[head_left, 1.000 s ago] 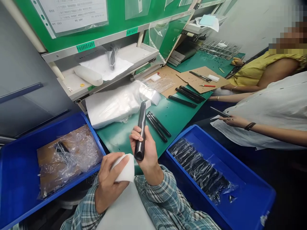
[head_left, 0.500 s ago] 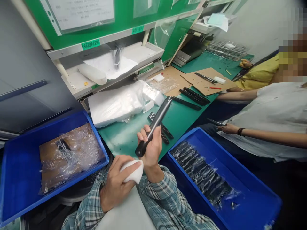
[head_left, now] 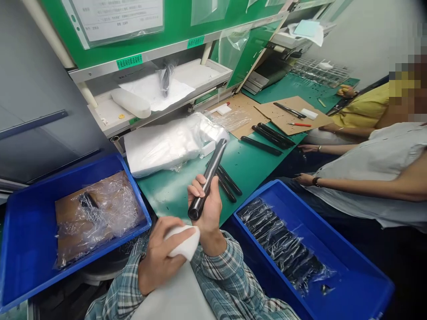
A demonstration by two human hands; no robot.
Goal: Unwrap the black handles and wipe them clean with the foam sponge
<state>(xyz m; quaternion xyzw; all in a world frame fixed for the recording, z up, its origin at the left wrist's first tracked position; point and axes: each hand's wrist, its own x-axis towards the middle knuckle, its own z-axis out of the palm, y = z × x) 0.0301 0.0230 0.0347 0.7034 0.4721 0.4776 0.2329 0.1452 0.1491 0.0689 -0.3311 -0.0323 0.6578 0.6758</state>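
Observation:
My right hand (head_left: 207, 202) is wrapped round a glossy black tube-like handle (head_left: 211, 175), which tilts up and away over the bench. Its rounded lower end points toward me. Lower and to the left, my left hand (head_left: 163, 258) grips a soft white pad (head_left: 182, 242), close to that lower end but apart from it. Behind the held handle, two black handles (head_left: 230, 180) lie side by side on the green bench top (head_left: 163, 193). Several others (head_left: 271, 135) lie farther right, near the bench edge.
On my right a blue bin (head_left: 353, 284) holds several bagged black pieces (head_left: 283, 244). Another blue bin (head_left: 30, 249) at left contains cardboard and crumpled clear film (head_left: 116, 204). White wrapped sheets (head_left: 160, 146) lie under the shelf (head_left: 213, 71). Two people sit at right, one in white (head_left: 373, 160).
The handle in my right hand has tipped slightly left, its top end a little lower. My left hand and the pad barely moved. The nearby co-worker's hands have shifted.

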